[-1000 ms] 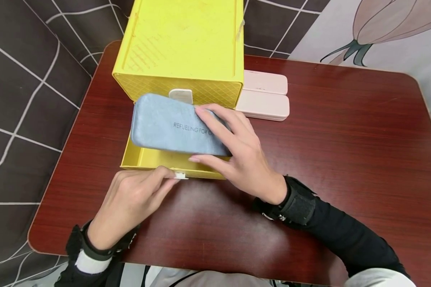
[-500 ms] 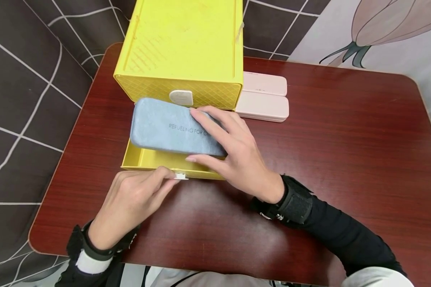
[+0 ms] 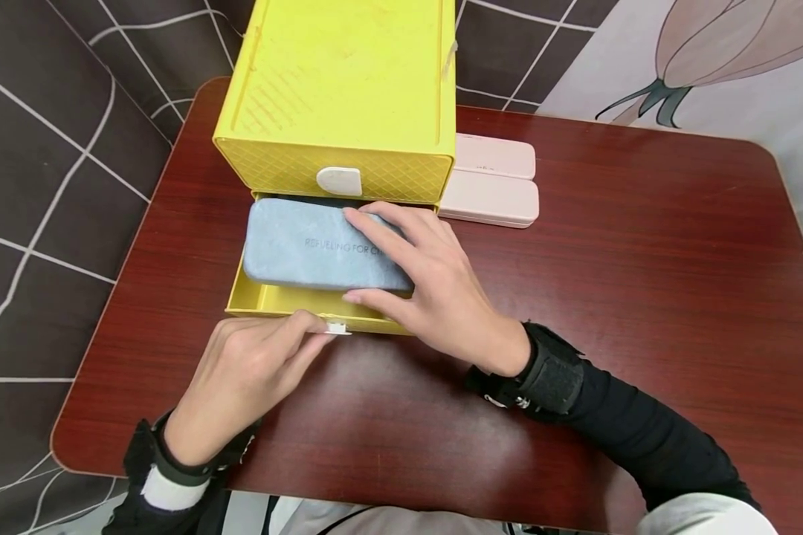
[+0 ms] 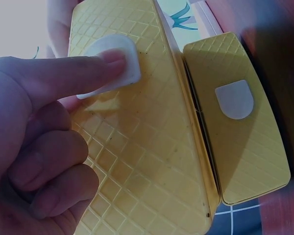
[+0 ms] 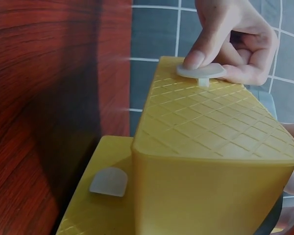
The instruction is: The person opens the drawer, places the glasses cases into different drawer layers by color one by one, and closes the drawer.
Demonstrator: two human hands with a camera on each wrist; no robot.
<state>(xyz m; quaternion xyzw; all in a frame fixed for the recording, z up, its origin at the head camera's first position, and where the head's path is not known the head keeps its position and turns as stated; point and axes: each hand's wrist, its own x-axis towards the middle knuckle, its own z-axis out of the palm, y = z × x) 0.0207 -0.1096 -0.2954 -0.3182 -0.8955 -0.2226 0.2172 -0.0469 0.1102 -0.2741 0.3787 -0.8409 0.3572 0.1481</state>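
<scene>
A blue glasses case (image 3: 288, 241) with dark lettering lies over the pulled-out lower drawer (image 3: 257, 297) of a yellow drawer box (image 3: 348, 89). My right hand (image 3: 442, 286) grips the right end of this case, thumb on the near side and fingers on the far side. My left hand (image 3: 244, 364) pinches the white handle (image 3: 337, 328) at the drawer's front. In the left wrist view the thumb lies across that white handle (image 4: 130, 68). From the right wrist camera, my left hand (image 5: 240, 44) appears above the drawer front (image 5: 206, 117); the blue case is mostly hidden.
Pale pink cases (image 3: 491, 197) lie against the right side of the box. The upper drawer is shut and has a white handle (image 3: 339, 180). Everything stands on a reddish-brown table (image 3: 616, 282). A dark wall with white lines (image 3: 40, 297) borders the left.
The blue glasses case has come down and slightly toward me into the drawer, its left end lower and more level, as my right hand moved a little left. My left hand stays on the handle.
</scene>
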